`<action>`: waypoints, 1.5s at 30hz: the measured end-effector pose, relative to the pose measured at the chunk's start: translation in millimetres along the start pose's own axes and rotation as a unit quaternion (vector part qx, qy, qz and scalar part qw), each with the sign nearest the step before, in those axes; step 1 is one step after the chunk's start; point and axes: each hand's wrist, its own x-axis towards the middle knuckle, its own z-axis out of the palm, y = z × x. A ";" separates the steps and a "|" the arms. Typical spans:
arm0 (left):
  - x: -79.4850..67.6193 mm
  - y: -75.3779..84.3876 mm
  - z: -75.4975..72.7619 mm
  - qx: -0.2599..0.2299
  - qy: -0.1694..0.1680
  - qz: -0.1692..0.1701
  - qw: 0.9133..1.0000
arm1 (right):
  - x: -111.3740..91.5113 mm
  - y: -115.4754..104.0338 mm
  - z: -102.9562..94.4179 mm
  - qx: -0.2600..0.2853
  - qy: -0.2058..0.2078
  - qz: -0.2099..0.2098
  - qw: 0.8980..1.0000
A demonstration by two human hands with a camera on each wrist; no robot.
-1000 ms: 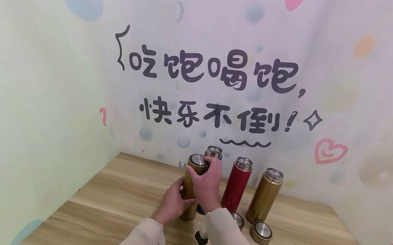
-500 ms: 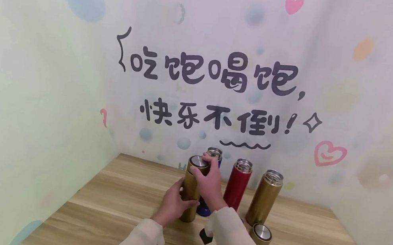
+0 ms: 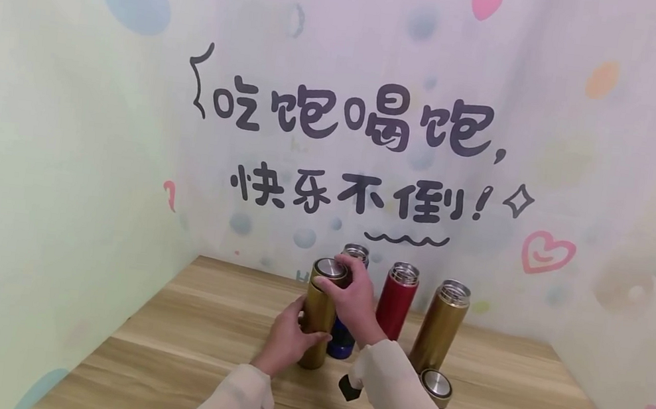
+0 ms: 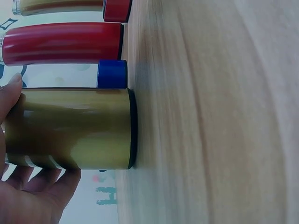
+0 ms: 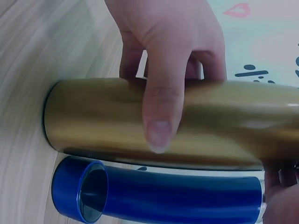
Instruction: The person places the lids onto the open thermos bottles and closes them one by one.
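Observation:
An upright gold thermos flask (image 3: 318, 310) with its silver-topped lid (image 3: 330, 269) on stands on the table. My left hand (image 3: 285, 341) grips its body, the thumb across the near side, as the right wrist view also shows. The fingers and thumb of my right hand (image 3: 354, 295) hold the lid's rim at the top. Just behind and to the right is a lidless blue flask (image 5: 182, 193), partly hidden by the right hand. A blue lid (image 5: 79, 189) sits in front of it, hollow side up.
Lidless red (image 3: 395, 305) and gold (image 3: 440, 326) flasks stand to the right. A gold lid (image 3: 436, 385) lies before the latter. In the left wrist view a red lid (image 4: 117, 10) rests near the red flask. The printed wall cloth (image 3: 275, 246) rises behind the table (image 3: 169, 348).
My right wrist and forearm have swung to the right while the fingers stay at the lid. The sleeve now hides the lid near the red flask. The left hand keeps its grip.

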 end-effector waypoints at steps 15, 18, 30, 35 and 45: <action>-0.1 0.1 -2.1 -0.015 -0.015 -0.029 0.999 | -4.6 -1.0 25.2 -0.049 0.106 -0.014 0.993; -0.1 1.0 -2.5 -0.020 -0.013 -0.028 0.999 | -3.8 -1.7 27.3 -0.046 0.113 -0.015 0.992; 1.3 0.3 -1.5 -0.006 -0.007 -0.015 1.000 | -11.0 -1.9 7.1 0.075 -0.037 0.004 0.996; -0.7 -0.8 2.0 0.002 0.001 -0.016 1.000 | -0.1 8.1 -3.8 0.093 -0.097 0.015 0.991; 0.5 1.6 1.0 -0.008 0.001 -0.028 1.000 | 13.5 7.1 -20.6 0.082 -0.174 0.037 0.981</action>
